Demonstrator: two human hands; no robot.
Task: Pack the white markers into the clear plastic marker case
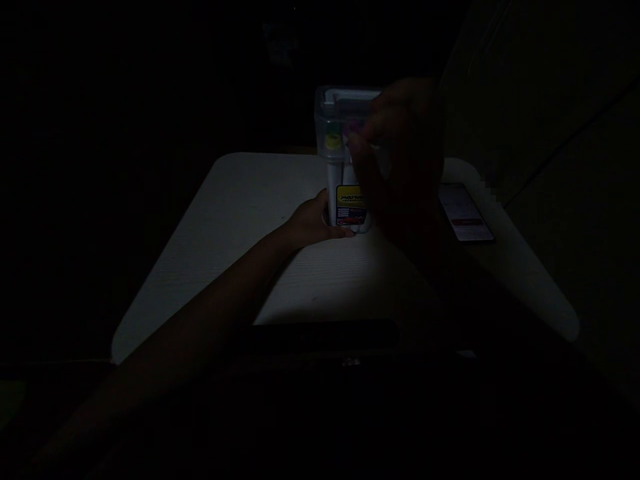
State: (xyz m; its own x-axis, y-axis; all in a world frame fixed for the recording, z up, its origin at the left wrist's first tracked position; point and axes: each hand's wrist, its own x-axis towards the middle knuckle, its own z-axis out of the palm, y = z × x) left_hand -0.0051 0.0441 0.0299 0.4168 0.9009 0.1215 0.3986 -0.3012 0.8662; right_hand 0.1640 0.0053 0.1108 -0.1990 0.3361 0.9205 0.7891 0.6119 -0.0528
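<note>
Dimly lit clear case (336,157), yellow label (351,197), left hand (313,223) clasping it low, right hand (406,147), grip unclear.

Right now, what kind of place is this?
Maybe a room at home, though it's too dark to be sure. I see a pale table with rounded corners, a glowing phone and a clear marker case.

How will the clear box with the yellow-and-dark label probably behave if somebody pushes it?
The clear box would probably stay stiff, as its lid shows a crisp, squared shape. It may tip fairly easily, being tall and wider at the top than below, though the left hand holds it low. Being smooth, it could feel slippery.
</note>
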